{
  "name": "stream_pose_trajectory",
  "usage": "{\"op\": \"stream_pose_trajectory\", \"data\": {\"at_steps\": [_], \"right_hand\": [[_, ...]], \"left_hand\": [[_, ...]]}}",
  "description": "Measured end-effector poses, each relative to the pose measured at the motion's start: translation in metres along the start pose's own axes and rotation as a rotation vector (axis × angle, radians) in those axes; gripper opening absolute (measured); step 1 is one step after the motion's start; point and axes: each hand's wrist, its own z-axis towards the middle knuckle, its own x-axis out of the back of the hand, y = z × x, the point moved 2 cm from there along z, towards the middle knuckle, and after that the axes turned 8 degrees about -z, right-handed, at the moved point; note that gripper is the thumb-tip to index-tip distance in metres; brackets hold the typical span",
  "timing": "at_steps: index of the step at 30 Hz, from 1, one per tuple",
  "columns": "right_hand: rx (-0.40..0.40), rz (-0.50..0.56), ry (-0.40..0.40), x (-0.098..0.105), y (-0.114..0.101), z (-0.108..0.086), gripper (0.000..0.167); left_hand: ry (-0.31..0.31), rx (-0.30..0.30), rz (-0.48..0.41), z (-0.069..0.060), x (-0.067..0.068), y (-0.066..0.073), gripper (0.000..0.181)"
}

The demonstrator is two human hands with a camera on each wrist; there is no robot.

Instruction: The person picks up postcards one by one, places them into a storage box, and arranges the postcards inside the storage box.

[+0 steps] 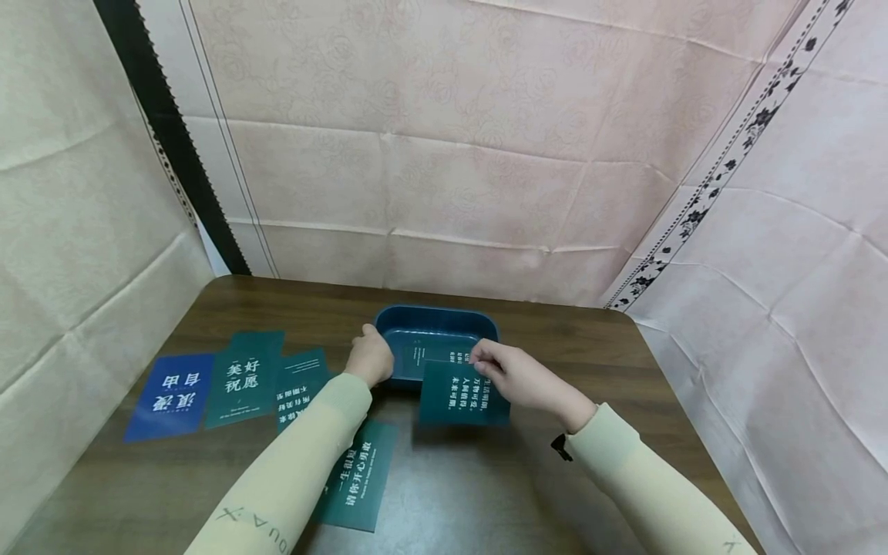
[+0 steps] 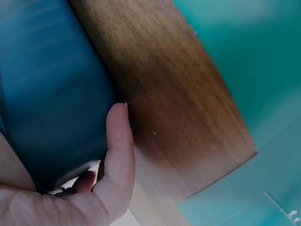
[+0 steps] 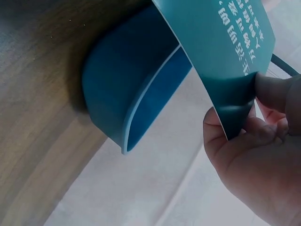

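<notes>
A dark blue tray stands near the table's far edge with printed green paper visible inside it. My left hand grips the tray's left end; in the left wrist view the thumb lies along its outer wall. Above the tray's front edge, my right hand pinches a green card with white writing by its upper right corner. The right wrist view shows thumb and fingers bending that card slightly, with the tray behind it.
To the left lie a blue card, a green card and another green one, partly covered by my left arm. A further green card lies nearer me. Cloth hangs beyond the wooden table on three sides.
</notes>
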Motion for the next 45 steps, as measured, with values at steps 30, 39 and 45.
{"op": "stream_pose_trajectory", "data": {"at_steps": [30,39,45], "right_hand": [[-0.191,0.167,0.529,0.001,0.029,0.048,0.011],[-0.259,0.133,0.420,-0.026,0.036,0.065,0.012],[-0.256,0.106,0.374,-0.033,0.036,0.073,0.011]], "left_hand": [[-0.007,-0.017,0.007,0.001,0.000,-0.001,0.072],[-0.019,-0.003,0.006,0.001,-0.001,-0.003,0.075],[-0.010,-0.005,0.012,0.003,0.000,-0.001,0.074]]}}
